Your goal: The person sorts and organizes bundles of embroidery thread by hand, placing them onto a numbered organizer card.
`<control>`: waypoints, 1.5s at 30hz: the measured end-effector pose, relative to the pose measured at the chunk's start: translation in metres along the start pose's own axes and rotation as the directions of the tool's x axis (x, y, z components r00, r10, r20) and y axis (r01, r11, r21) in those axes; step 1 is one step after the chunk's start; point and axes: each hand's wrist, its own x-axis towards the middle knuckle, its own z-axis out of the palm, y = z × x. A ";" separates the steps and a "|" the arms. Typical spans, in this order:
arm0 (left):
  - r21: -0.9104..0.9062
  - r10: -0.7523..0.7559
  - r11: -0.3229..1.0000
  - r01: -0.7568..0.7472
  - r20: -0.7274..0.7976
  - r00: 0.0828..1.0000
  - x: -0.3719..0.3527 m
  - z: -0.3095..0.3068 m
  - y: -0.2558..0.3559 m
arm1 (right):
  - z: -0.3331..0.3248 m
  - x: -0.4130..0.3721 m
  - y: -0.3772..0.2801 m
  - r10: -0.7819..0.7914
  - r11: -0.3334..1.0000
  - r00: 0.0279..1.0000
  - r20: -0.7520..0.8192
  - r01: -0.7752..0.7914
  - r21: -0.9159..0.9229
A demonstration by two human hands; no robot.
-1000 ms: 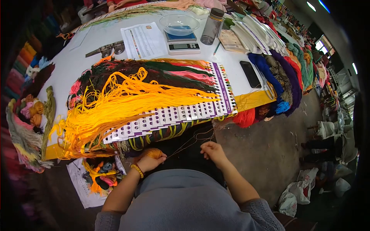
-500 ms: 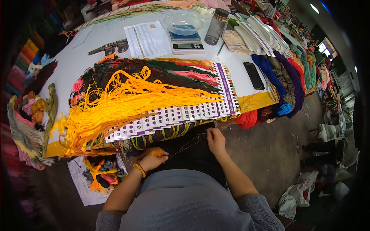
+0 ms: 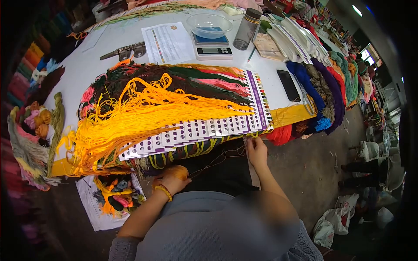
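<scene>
My left hand (image 3: 173, 183), with a yellow bracelet at the wrist, is closed around a small orange-brown hank of thread (image 3: 178, 171) below the table's front edge. Thin loose thread strands (image 3: 214, 162) run from it across my dark lap to my right hand (image 3: 257, 153). The fingers of that hand are pinched on the strands, close to the table edge. Just above lie overlapping white-and-purple punched thread cards (image 3: 187, 134). Long yellow threads (image 3: 161, 106) spread leftward over the cards, with dark, green and pink threads (image 3: 217, 85) behind them.
Farther back are a scale (image 3: 212, 51) bearing a clear bowl (image 3: 209, 26), a printed sheet (image 3: 167, 43) and a dark bottle (image 3: 247, 30). A phone (image 3: 288, 85) and scissors (image 3: 308, 102) lie at right, beside coloured skeins (image 3: 320, 91). Thread scraps (image 3: 115, 195) lie lower left.
My right hand has moved right and slightly up toward the table edge, drawing the strands out longer. My left hand stays nearly in place with the hank.
</scene>
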 end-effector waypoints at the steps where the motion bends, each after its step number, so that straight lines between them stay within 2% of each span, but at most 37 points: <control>1: 0.001 0.003 1.000 -0.003 -0.001 1.000 0.002 0.002 0.000 | 0.002 0.000 0.004 -0.148 0.986 0.989 0.011 0.149 -0.074; 2: 0.038 -0.019 0.999 0.019 -0.007 1.000 0.004 0.003 0.000 | 0.005 -0.001 0.009 -0.293 0.945 0.955 0.033 0.295 -0.145; 3: 0.073 -0.042 0.996 0.043 -0.017 0.999 0.004 0.004 0.000 | 0.009 -0.004 0.013 -0.318 0.900 0.936 0.150 0.347 -0.262; 4: 0.074 -0.040 0.996 0.041 -0.019 0.999 0.003 0.005 0.000 | 0.010 -0.009 0.017 -0.320 0.900 0.936 0.147 0.349 -0.263; 6: -0.185 -0.074 0.981 0.049 -0.128 0.989 -0.001 0.001 -0.001 | 0.010 -0.016 0.013 -0.296 0.842 0.871 0.393 0.432 -0.323; 7: -0.185 -0.076 0.981 0.051 -0.131 0.988 -0.004 -0.002 -0.003 | 0.008 -0.017 0.011 -0.256 0.845 0.868 0.426 0.414 -0.337; 8: -0.491 -0.157 0.864 0.108 -0.060 0.986 -0.009 -0.006 -0.006 | 0.007 -0.018 0.010 -0.256 0.846 0.867 0.427 0.415 -0.335; 9: -0.740 -0.208 0.652 0.164 0.033 0.978 -0.013 -0.010 -0.008 | 0.006 -0.019 0.010 -0.319 0.795 0.830 0.458 0.497 -0.347; 10: -0.740 -0.208 0.653 0.163 0.032 0.978 -0.018 -0.014 -0.008 | 0.004 -0.020 0.010 -0.379 0.736 0.786 0.488 0.576 -0.356; 12: -0.659 -0.082 0.751 0.044 -0.027 0.996 -0.028 -0.027 -0.007 | 0.011 -0.017 0.020 -0.374 0.707 0.782 0.499 0.589 -0.392; 13: -0.697 -0.078 0.706 0.129 0.105 0.991 -0.033 -0.027 -0.009 | 0.014 -0.016 0.024 -0.364 0.677 0.777 0.513 0.599 -0.427; 14: -0.696 -0.081 0.707 0.125 0.096 0.992 -0.036 -0.033 -0.006 | 0.013 -0.018 0.018 -0.372 0.673 0.774 0.513 0.605 -0.424; 16: -0.780 -0.038 0.614 0.121 0.123 0.992 -0.048 -0.060 0.014 | 0.004 -0.021 -0.008 -0.429 0.761 0.819 0.381 0.555 -0.336; 17: -0.827 -0.090 0.541 0.151 0.122 0.988 -0.057 -0.081 0.030 | -0.003 -0.021 -0.022 -0.435 0.758 0.814 0.385 0.561 -0.331; 18: -0.827 -0.094 0.541 0.151 0.119 0.988 -0.067 -0.094 0.034 | -0.012 -0.020 -0.040 -0.299 0.925 0.844 0.445 0.372 -0.084; 19: -0.930 -0.068 0.328 0.164 0.150 0.986 -0.076 -0.105 0.035 | -0.021 -0.018 -0.058 -0.177 0.982 0.829 0.531 0.114 0.149; 20: -0.980 -0.034 0.098 0.172 0.169 0.985 -0.083 -0.117 0.037 | -0.031 -0.015 -0.078 -0.184 0.981 0.829 0.529 0.120 0.153; 21: -0.998 0.001 0.013 0.058 0.058 0.998 -0.089 -0.131 0.046 | -0.040 -0.010 -0.100 -0.112 0.972 0.771 0.626 -0.046 0.231; 22: -0.999 -0.002 0.016 0.042 0.042 0.999 -0.092 -0.142 0.048 | -0.047 -0.003 -0.119 -0.060 0.935 0.690 0.722 -0.214 0.283; 24: -0.979 0.056 -0.173 -0.108 -0.120 0.991 -0.097 -0.162 0.051 | -0.054 0.009 -0.153 -0.141 0.926 0.643 0.753 -0.183 0.330; 26: -0.971 0.041 -0.158 -0.179 -0.187 0.981 -0.097 -0.176 0.055 | -0.060 0.016 -0.193 -0.207 0.937 0.622 0.755 -0.097 0.336; 28: -0.951 -0.036 -0.129 -0.282 -0.279 0.960 -0.096 -0.187 0.058 | -0.060 0.022 -0.229 -0.245 0.934 0.598 0.763 -0.066 0.351; 30: -0.939 -0.066 -0.145 -0.313 -0.307 0.950 -0.093 -0.195 0.063 | -0.056 0.024 -0.260 -0.329 0.920 0.498 0.802 -0.023 0.392; 32: -0.912 -0.124 -0.187 -0.366 -0.348 0.929 -0.088 -0.198 0.069 | -0.048 0.023 -0.284 -0.368 0.906 0.465 0.805 -0.015 0.423; 34: -0.914 -0.139 -0.156 -0.375 -0.356 0.924 -0.080 -0.199 0.073 | -0.041 0.021 -0.303 -0.373 0.923 0.404 0.835 0.064 0.380; 36: -0.930 -0.217 -0.032 -0.366 -0.351 0.911 -0.073 -0.196 0.075 | -0.029 0.022 -0.306 -0.423 0.904 0.372 0.827 0.113 0.412; 38: -0.929 -0.225 -0.025 -0.369 -0.355 0.908 -0.068 -0.196 0.075 | -0.026 0.019 -0.311 -0.371 0.928 0.408 0.834 0.141 0.344; 40: -0.920 -0.243 0.057 -0.389 -0.390 0.888 -0.062 -0.196 0.080 | -0.017 0.021 -0.309 -0.380 0.925 0.376 0.845 0.149 0.350; 44: -0.922 -0.228 0.027 -0.387 -0.383 0.895 -0.050 -0.194 0.082 | -0.014 0.012 -0.317 -0.369 0.927 0.322 0.872 0.200 0.318; 45: -0.919 -0.168 -0.002 -0.394 -0.388 0.906 -0.048 -0.192 0.076 | -0.008 0.013 -0.313 -0.370 0.928 0.309 0.876 0.179 0.328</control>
